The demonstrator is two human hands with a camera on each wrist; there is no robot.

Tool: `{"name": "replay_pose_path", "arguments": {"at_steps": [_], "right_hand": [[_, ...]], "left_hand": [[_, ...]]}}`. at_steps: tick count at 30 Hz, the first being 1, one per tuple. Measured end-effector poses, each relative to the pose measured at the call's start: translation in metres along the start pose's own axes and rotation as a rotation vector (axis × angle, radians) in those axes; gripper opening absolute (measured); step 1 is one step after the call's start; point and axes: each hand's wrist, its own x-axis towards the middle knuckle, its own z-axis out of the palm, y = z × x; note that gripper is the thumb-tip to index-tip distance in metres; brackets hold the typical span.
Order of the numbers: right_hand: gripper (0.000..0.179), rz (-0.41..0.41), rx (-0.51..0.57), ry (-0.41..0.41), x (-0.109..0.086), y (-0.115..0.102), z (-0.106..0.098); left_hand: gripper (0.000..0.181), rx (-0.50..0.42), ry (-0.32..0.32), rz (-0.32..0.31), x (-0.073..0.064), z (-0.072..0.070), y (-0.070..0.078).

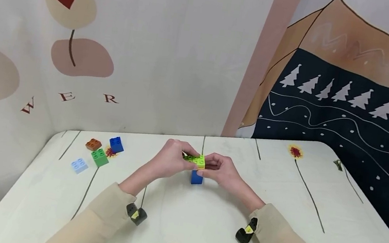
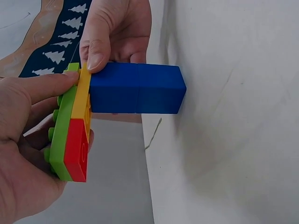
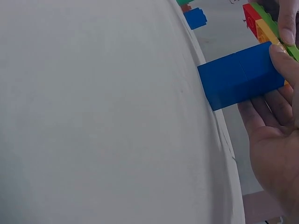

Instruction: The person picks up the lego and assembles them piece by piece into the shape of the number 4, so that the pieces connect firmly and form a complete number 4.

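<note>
Two blue toy bricks (image 2: 135, 91) form a short tower standing on the table. Across its top lie a yellow brick (image 2: 81, 98) and a red brick (image 2: 76, 149) side by side, the red one overhanging on the left. A long lime green brick (image 1: 200, 161) covers both, studs up. My left hand (image 1: 168, 160) grips this lime green brick from the left, one fingertip at its far end. From the right, my right hand (image 1: 223, 169) holds the tower, its thumb (image 3: 282, 60) over the seam between the upper blue brick and the yellow one, fingers behind.
Loose toy bricks lie at the table's back left: a brown one (image 1: 93, 144), a blue one (image 1: 116, 144), a green one (image 1: 100, 158) and a light blue one (image 1: 79, 166). The table (image 1: 179, 227) has a flower-printed cloth; a curtain (image 1: 173, 60) hangs behind it.
</note>
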Motion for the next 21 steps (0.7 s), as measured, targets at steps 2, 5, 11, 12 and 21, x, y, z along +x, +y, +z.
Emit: {"name": "replay_pose_path", "arguments": {"at_steps": [2, 5, 11, 12, 21], "right_hand": [[0.032, 0.003, -0.003, 0.002, 0.0003, 0.0006, 0.0004], [0.032, 0.006, -0.006, 0.002, 0.0007, 0.0010, 0.0004], [0.033, 0.014, -0.017, 0.004, 0.0011, -0.0001, -0.0007], [0.033, 0.014, -0.023, 0.006, 0.0011, -0.0003, -0.0009], [0.031, -0.001, -0.042, 0.006, 0.0026, 0.0003, -0.0019]], "left_hand": [[0.024, 0.002, 0.000, 0.001, 0.0001, 0.0005, -0.0008], [0.024, 0.005, 0.002, 0.004, 0.0003, 0.0019, -0.0022], [0.024, 0.030, 0.000, 0.018, 0.0014, 0.0030, -0.0025], [0.024, 0.036, -0.004, 0.022, 0.0020, 0.0028, -0.0022], [0.024, 0.077, -0.025, 0.041, 0.0054, 0.0013, -0.0008]]}}
